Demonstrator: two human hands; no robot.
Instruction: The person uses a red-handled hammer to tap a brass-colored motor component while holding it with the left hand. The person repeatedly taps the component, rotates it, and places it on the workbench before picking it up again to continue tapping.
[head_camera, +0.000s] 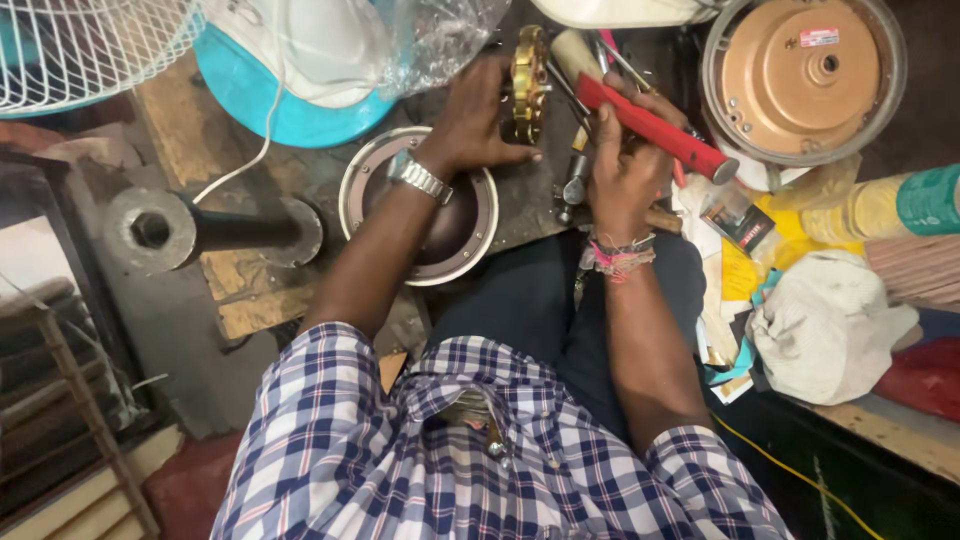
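Note:
My left hand grips a round brass-coloured wound motor part, held on edge over the dark work surface. My right hand is closed around a tool with a red handle, its working end pointing toward the brass part. A steel watch sits on my left wrist and coloured threads on my right. A hammer-like tool lies just below the brass part, between my hands.
A round metal fan cover lies under my left forearm. A copper-coloured motor housing sits at top right, a blue fan base and white grille at top left, a dark metal stand at left, white cloth at right.

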